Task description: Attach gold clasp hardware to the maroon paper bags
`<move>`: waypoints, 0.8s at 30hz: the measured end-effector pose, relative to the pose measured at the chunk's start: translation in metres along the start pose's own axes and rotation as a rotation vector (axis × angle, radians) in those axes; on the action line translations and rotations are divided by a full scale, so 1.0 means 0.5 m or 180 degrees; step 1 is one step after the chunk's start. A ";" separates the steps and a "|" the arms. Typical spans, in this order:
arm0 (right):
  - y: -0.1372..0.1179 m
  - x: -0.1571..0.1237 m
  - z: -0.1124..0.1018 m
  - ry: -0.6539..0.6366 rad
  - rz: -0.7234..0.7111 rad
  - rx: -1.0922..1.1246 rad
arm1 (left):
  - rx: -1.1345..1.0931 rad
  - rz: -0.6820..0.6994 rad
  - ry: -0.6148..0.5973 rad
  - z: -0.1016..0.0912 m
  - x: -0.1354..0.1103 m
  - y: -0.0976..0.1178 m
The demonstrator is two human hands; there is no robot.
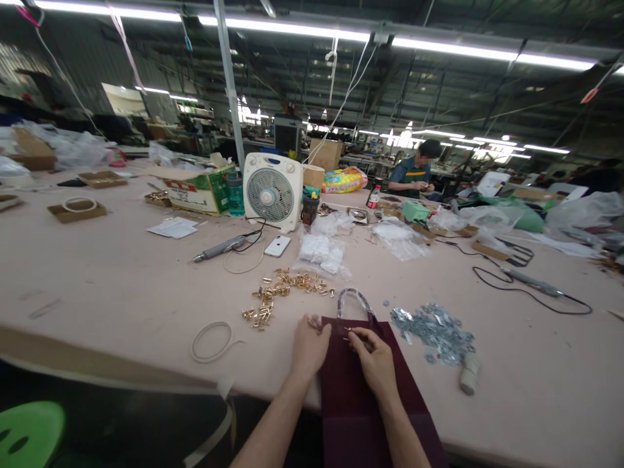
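A factory workshop: strip lights (287,29) hang beneath a beamed roof (560,26), and a broad table (121,279) carries silver metal pieces (436,328) toward its near edge and corded hand tools (533,283) (one on each side), while another person (412,174) is at its far edge.

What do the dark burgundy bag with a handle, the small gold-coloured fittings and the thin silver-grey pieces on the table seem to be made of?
Dark burgundy bag: perhaps leather or imitation leather; smooth and matt, with barely any shine.
Small gold-coloured fittings: probably metal, polished; they glint brightly.
Thin silver-grey pieces: likely metal, duller, though some catch light.
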State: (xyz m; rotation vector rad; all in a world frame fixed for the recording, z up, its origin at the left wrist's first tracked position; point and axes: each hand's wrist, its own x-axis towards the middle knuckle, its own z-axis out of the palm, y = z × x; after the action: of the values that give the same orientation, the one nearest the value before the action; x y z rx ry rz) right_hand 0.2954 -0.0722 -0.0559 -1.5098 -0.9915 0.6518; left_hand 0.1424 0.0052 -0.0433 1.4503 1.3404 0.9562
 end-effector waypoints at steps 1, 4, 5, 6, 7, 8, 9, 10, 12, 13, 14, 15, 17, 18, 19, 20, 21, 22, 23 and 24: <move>-0.002 0.001 0.001 -0.0004 0.0042 0.0066 | -0.0220 -0.0065 -0.0125 -0.003 0.005 0.000; -0.006 0.004 0.007 0.0050 0.0116 0.0222 | -0.0701 -0.0068 -0.0566 -0.007 0.011 0.000; -0.006 0.005 0.011 0.0070 0.0127 0.0267 | -0.0894 -0.0072 -0.0681 -0.007 0.009 0.001; -0.007 0.004 0.015 0.0086 0.0131 0.0310 | -0.1081 -0.0082 -0.0761 -0.007 0.007 0.000; -0.007 0.004 0.020 0.0091 0.0129 0.0343 | -0.1253 -0.0095 -0.0807 -0.006 0.004 0.000; -0.007 0.002 0.025 0.0088 0.0125 0.0361 | -0.1408 -0.0107 -0.0830 -0.005 0.000 -0.002; -0.008 0.000 0.031 0.0080 0.0113 0.0363 | -0.1538 -0.0114 -0.0834 -0.004 -0.002 -0.004; -0.008 -0.002 0.036 0.0071 0.0094 0.0352 | -0.1649 -0.0121 -0.0825 -0.003 -0.004 -0.006; -0.008 -0.008 0.047 0.0098 0.0035 0.0313 | -0.1823 -0.0133 -0.0796 -0.002 -0.007 -0.012; -0.008 -0.011 0.052 0.0136 0.0004 0.0292 | -0.1895 -0.0141 -0.0783 -0.002 -0.007 -0.015; -0.007 -0.014 0.056 0.0182 -0.0022 0.0269 | -0.1968 -0.0150 -0.0774 -0.002 -0.007 -0.017; -0.006 -0.017 0.059 0.0230 -0.0047 0.0243 | -0.2034 -0.0156 -0.0767 -0.003 -0.008 -0.018; -0.002 -0.021 0.063 0.0308 -0.0107 0.0180 | -0.2118 -0.0149 -0.0743 -0.005 -0.010 -0.017; 0.000 -0.022 0.064 0.0333 -0.0156 0.0140 | -0.2137 -0.0134 -0.0727 -0.007 -0.012 -0.015; 0.001 -0.023 0.064 0.0344 -0.0215 0.0094 | -0.2137 -0.0112 -0.0717 -0.010 -0.014 -0.013; 0.002 -0.024 0.065 0.0352 -0.0282 0.0044 | -0.2122 -0.0082 -0.0709 -0.013 -0.017 -0.010; 0.003 -0.025 0.065 0.0358 -0.0353 -0.0009 | -0.2106 -0.0055 -0.0712 -0.015 -0.019 -0.008; 0.003 -0.026 0.066 0.0362 -0.0422 -0.0063 | -0.2094 -0.0024 -0.0723 -0.018 -0.022 -0.006; 0.002 -0.026 0.066 0.0366 -0.0484 -0.0115 | -0.2081 0.0014 -0.0732 -0.020 -0.023 -0.006; 0.001 -0.027 0.066 0.0367 -0.0533 -0.0159 | -0.2057 0.0062 -0.0732 -0.022 -0.025 -0.006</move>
State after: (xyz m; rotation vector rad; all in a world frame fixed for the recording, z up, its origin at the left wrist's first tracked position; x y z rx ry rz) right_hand 0.2608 -0.0673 -0.0642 -1.4723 -1.0390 0.4195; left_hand 0.1299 -0.0059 -0.0426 1.0314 0.7473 1.0703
